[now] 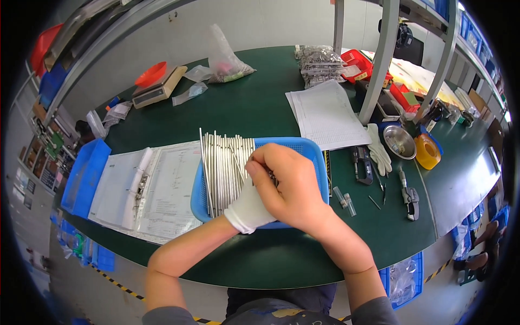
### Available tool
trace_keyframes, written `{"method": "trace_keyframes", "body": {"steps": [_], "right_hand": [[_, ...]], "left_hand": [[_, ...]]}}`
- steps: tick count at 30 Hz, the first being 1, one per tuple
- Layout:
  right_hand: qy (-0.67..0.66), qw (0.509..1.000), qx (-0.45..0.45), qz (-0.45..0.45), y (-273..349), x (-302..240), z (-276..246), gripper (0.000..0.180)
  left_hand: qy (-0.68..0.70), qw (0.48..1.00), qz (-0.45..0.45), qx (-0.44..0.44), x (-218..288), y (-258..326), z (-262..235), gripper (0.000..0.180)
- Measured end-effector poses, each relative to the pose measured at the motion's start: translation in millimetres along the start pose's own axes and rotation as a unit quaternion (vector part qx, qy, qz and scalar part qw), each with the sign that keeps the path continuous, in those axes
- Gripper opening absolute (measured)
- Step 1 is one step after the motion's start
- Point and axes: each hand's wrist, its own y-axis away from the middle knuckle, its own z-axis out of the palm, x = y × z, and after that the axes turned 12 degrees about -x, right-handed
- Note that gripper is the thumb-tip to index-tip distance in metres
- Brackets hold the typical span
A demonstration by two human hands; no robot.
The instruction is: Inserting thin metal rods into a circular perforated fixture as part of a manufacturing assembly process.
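A blue plastic basket (311,154) stands before me on the green table. Many thin metal rods (222,170) lie side by side in its left part, their far ends leaning on the rim. Over the basket, my left hand (250,208) wears a white glove; its fingers are hidden behind my right hand. My bare right hand (290,187) crosses above it, thumb and forefinger brought together close to the rods. What lies in that pinch, if anything, is out of sight behind the fingers.
An open binder (168,189) lies left of the basket, beside a blue bin (86,176). To the right are paper sheets (330,116), a white glove (378,149), a micrometer (410,200), small vials (345,200) and a metal bowl (400,142). A scale (157,89) stands far left.
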Motion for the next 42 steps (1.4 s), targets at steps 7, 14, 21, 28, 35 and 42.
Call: {"method": "trace_keyframes", "body": {"steps": [7,14,21,28,35,42], "right_hand": [[-0.047,0.998,0.051,0.007,-3,-6,-27,0.008],[-0.009,0.997,0.078,0.027,0,-3,-59,0.002],[0.044,0.998,0.035,-0.016,1,-4,-60,0.014],[0.04,0.998,0.054,0.016,-1,0,-53,0.018],[0.087,0.996,0.007,-0.025,-2,3,-57,0.015],[0.124,0.991,-0.037,-0.022,-5,-4,-61,0.011]], "left_hand": [[0.307,0.941,-0.053,0.134,92,-26,-17,0.022],[0.271,0.955,-0.074,0.097,101,-30,-26,0.019],[0.271,0.958,-0.037,0.089,94,-30,-24,0.02],[0.265,0.96,-0.052,0.077,95,-26,-29,0.021],[0.264,0.96,-0.04,0.086,94,-28,-26,0.022],[0.269,0.959,-0.031,0.082,94,-28,-27,0.021]]}}
